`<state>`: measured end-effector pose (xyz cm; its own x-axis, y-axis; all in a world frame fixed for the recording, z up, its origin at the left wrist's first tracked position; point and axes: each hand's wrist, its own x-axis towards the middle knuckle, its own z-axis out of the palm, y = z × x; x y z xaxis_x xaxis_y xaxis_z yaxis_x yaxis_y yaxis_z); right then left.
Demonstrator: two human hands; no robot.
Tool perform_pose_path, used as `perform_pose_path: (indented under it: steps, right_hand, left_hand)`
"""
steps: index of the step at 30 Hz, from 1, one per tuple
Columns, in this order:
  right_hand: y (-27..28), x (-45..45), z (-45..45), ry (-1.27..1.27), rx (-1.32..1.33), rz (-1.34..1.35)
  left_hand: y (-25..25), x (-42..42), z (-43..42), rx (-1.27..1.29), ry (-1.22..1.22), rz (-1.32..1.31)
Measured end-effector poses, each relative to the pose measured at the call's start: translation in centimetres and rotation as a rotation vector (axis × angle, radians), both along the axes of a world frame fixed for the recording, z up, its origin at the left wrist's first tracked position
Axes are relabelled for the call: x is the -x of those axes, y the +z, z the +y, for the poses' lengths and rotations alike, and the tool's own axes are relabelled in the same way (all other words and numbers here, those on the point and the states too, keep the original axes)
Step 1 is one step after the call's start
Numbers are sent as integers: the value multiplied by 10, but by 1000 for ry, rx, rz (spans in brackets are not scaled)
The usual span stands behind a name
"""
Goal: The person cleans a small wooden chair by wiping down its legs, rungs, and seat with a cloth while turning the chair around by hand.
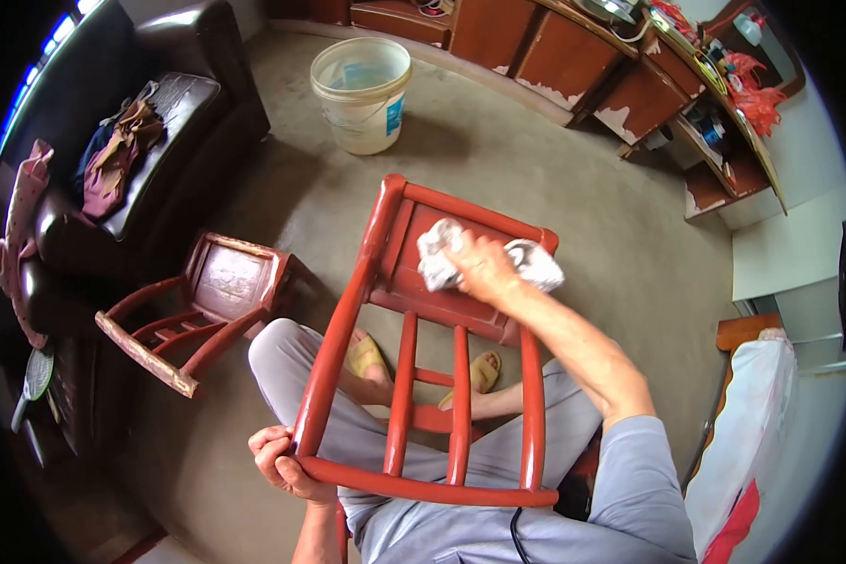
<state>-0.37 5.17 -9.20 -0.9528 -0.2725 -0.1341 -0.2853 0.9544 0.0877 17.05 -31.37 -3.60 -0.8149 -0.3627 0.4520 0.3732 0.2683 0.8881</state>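
Note:
A red wooden chair [461,412] is tipped back toward me, its top rail near my lap and its seat [404,273] farther off. My left hand [287,465] is wrapped round the left end of the top rail. On the seat, my right hand [484,268] presses a crumpled white cloth with dark marks [440,254]. Part of the cloth sticks out on the right side of that hand. The palm and some fingers are hidden by the cloth and the back of the hand.
A smaller worn red chair [230,277] stands to the left. Beyond the chair is a white bucket [362,99] with a handle. A dark sofa [193,56] with clothes [122,155] lines the left; peeling brown cabinets [573,56] run along the back. My slippered feet [367,357] are below.

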Motion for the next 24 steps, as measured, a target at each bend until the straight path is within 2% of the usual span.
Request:
perform_pose_path:
  steps: [2,5,9,14,24]
  right_hand:
    - [15,-3,41,-155,6,73]
    - [22,-28,92,-143,8,134]
    - [28,-69,105,-315,51,77]
    - [6,-69,83,-343,136,76]
    - [1,56,-40,-207,234,58]
  left_hand:
    - [1,1,1,-1,-11,2]
    - [0,2,0,9,-8,10]
    - [2,5,3,-4,1,6]
    - [-2,2,2,-7,5,-6]
    - [2,3,4,-1,25,2]
